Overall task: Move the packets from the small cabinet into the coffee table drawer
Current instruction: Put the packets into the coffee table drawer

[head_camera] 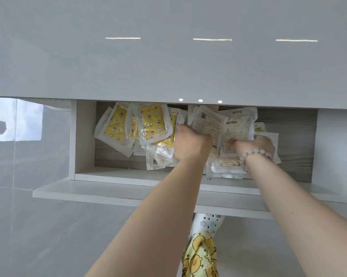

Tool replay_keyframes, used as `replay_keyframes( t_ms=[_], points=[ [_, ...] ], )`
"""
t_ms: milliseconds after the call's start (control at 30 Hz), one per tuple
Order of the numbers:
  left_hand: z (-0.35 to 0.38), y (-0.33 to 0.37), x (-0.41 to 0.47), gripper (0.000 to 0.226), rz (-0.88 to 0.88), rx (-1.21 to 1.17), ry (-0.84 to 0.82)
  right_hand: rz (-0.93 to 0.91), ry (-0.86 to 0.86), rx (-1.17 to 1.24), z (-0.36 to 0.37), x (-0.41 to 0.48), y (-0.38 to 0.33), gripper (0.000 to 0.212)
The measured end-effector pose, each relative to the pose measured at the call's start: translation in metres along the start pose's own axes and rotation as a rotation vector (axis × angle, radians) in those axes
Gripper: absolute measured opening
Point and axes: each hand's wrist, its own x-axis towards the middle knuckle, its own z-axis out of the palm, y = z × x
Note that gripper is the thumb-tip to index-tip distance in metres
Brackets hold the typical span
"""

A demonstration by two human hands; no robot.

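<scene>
Forearms (168, 206) reach toward 12 o'clock into open drawer (128, 176). White packets (234, 126) sit between hands. Right hand (258, 143) fingers pinch them. Left hand (192, 143) fingers are curled, and I can't tell the grip. Yellow packets (152, 124) at 9 o'clock.

Table top (168, 56) glossy & smooth. Drawer (82, 136) walls matt white, floor grey wood-grain. Packets (154, 124) crinkly clear plastic, shiny. My bracelet (254, 153) w/ polished beads. Cloth (200, 254) at 6 o'clock, matt print.
</scene>
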Motion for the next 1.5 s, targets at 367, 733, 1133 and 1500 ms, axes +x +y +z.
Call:
replay_keyframes(
  t_ms=[367, 733, 1133, 1500],
  points=[
    [-0.023, 0.000, -0.023, 0.060, 0.118, 0.453, 0.090, -0.240, 0.205, -0.648, -0.010, -0.025, 0.012, 0.078],
    [-0.162, 0.052, -0.116, 0.037, 0.988, 1.068, 0.079, -0.635, 0.462, -0.807, -0.128, -0.156, -0.059, 0.034],
    [-0.379, 0.143, -0.264, 0.052, 0.849, 0.835, 0.697, -1.229, 0.499, -0.815, -0.202, -0.400, -0.201, 0.048],
    [-0.544, 0.085, -0.369, 0.057, 0.574, 0.606, 1.053, -1.731, 0.579, -0.851, -0.180, -0.591, -0.280, 0.045]
  ],
)
